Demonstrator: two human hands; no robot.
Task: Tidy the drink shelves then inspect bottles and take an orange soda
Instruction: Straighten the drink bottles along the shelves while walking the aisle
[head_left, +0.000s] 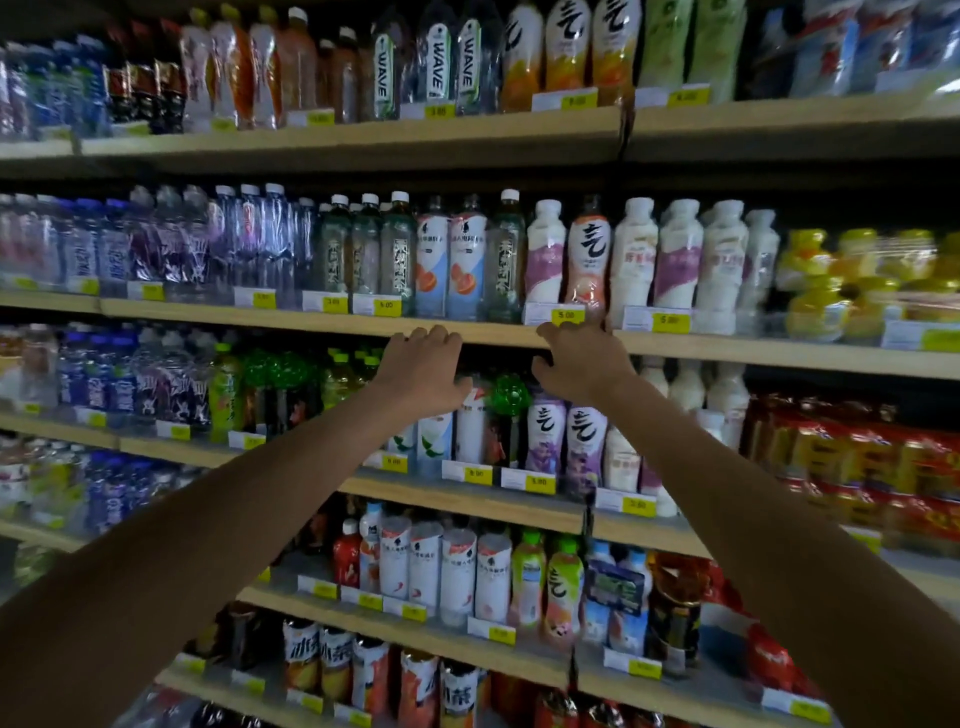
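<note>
— Both hands, where?
— My left hand (423, 371) and right hand (582, 364) are up at the front edge of the second shelf (311, 319), fingers bent; grasping or not, I cannot tell.
— Orange soda?
— Orange-labelled bottles (566, 57) stand on the top shelf (363, 140), right of the WAVE bottles (436, 62), well apart from both hands.

Shop, drinks aisle: long pale wooden shelves (363, 136) in tiers, packed rows of plastic drink bottles (470, 270), yellow price tags (566, 315) along shelf edges.
</note>
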